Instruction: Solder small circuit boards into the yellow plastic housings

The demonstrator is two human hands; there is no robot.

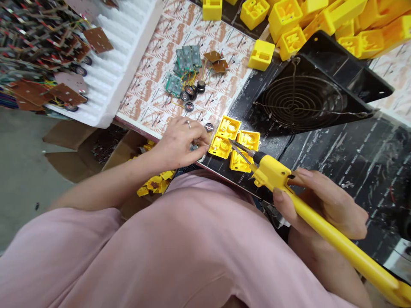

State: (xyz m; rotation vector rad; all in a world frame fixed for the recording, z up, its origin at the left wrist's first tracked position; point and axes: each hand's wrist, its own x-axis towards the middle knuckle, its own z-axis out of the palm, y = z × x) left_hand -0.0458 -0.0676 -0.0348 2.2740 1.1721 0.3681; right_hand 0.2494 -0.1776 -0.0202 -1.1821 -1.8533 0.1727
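Observation:
My left hand (184,143), with a ring on one finger, is closed in a pinch at the table's front edge. A small grey-green piece (194,147) shows under its fingers, mostly hidden. A small round speaker (209,127) lies just beyond the fingertips. My right hand (324,201) is wrapped round a yellow soldering gun (272,171). The gun's metal tip points left, over several open yellow casings grouped on the black surface. The tip appears over the near-left casing (220,146); whether it touches I cannot tell. Grilles show inside the casings.
Green circuit boards (188,58) with wires and speakers lie on the patterned sheet. A black fan (298,98) stands to the right, below many yellow housings (285,17). A white foam tray (128,42) of wired boards is at the left. Boxes with yellow parts (154,185) sit below the edge.

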